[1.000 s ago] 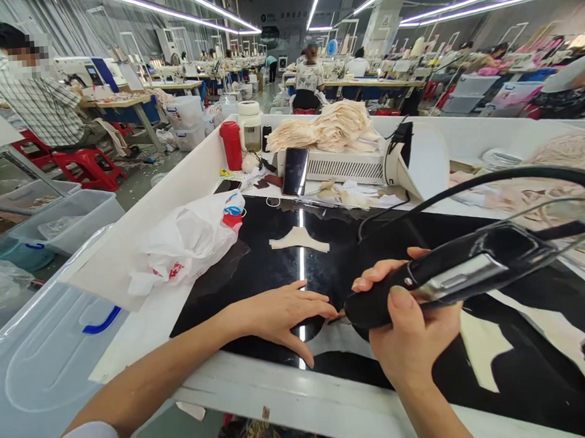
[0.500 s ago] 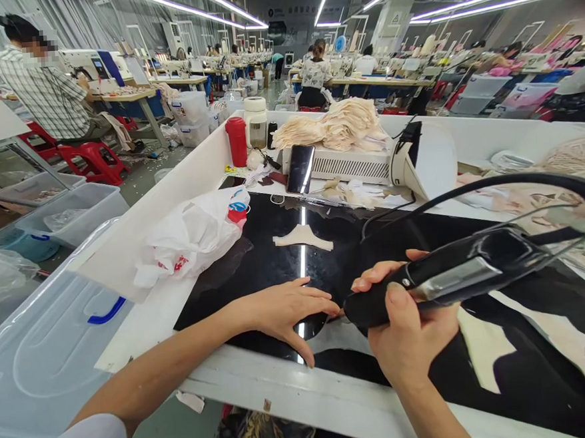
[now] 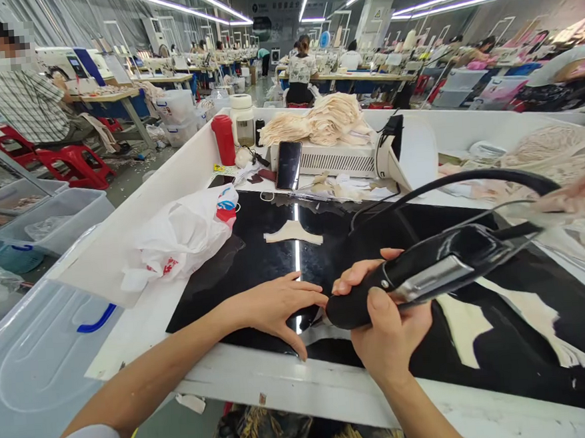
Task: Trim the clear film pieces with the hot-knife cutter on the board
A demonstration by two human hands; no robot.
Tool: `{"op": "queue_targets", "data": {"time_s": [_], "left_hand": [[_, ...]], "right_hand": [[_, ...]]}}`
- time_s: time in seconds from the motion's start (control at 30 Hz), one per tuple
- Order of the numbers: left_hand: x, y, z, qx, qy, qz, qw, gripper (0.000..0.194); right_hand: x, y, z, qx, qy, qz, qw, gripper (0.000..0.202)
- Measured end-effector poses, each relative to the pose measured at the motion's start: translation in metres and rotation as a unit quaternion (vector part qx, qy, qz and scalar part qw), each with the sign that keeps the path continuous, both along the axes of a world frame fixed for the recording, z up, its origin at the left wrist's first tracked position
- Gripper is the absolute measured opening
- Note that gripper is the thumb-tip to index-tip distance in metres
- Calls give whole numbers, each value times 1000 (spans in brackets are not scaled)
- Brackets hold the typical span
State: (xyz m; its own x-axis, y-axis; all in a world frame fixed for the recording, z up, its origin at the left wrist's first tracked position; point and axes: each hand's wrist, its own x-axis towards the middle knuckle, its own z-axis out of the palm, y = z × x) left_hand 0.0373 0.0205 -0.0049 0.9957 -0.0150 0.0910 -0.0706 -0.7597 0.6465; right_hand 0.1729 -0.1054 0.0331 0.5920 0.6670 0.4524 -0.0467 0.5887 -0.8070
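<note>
My right hand (image 3: 393, 325) is wrapped round a black handheld tool (image 3: 426, 270) with a silver strip and a thick black cable. My left hand (image 3: 278, 307) lies with fingers spread on the glossy black sheet (image 3: 246, 269), its fingertips close to the tool's rounded left end. What lies under that end is hard to make out. A cream fabric piece (image 3: 293, 233) rests on the sheet beyond my left hand. To the right of the tool lie another cream piece (image 3: 464, 327) and a longer cream stack (image 3: 534, 312).
A white plastic bag (image 3: 178, 233) sits at the left. At the back stand a phone (image 3: 289, 165), a red cup (image 3: 223, 140) and a cream fabric pile (image 3: 335, 119). The tool's cable (image 3: 454, 178) arches over the right side. A person in a checked shirt (image 3: 18, 95) sits far left.
The whole view has shifted, so the table contents appear further left. My right hand still grips the tool, and my left hand stays spread near its end.
</note>
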Motion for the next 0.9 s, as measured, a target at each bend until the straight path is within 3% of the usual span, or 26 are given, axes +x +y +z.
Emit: {"op": "queue_targets", "data": {"time_s": [0.2, 0.4, 0.47, 0.63, 0.7, 0.9], "left_hand": [[1, 0, 1, 11, 9, -2, 1000, 98], [1, -1, -3, 13, -3, 0, 1000, 94], [0, -1, -2, 11, -9, 5, 1000, 85], [-5, 1, 5, 10, -50, 16, 999, 30], [-8, 4, 8, 13, -60, 18, 998, 16], [-20, 29, 9, 104, -54, 57, 991, 12]], "right_hand": [[-8, -4, -8, 0, -4, 28, 1000, 41], [-11, -3, -11, -10, -3, 26, 1000, 36], [-9, -3, -6, -8, -3, 28, 1000, 37], [7, -1, 10, 8, 10, -28, 1000, 41], [16, 0, 14, 14, 14, -49, 999, 42], [34, -1, 17, 10, 19, -83, 996, 41]]}}
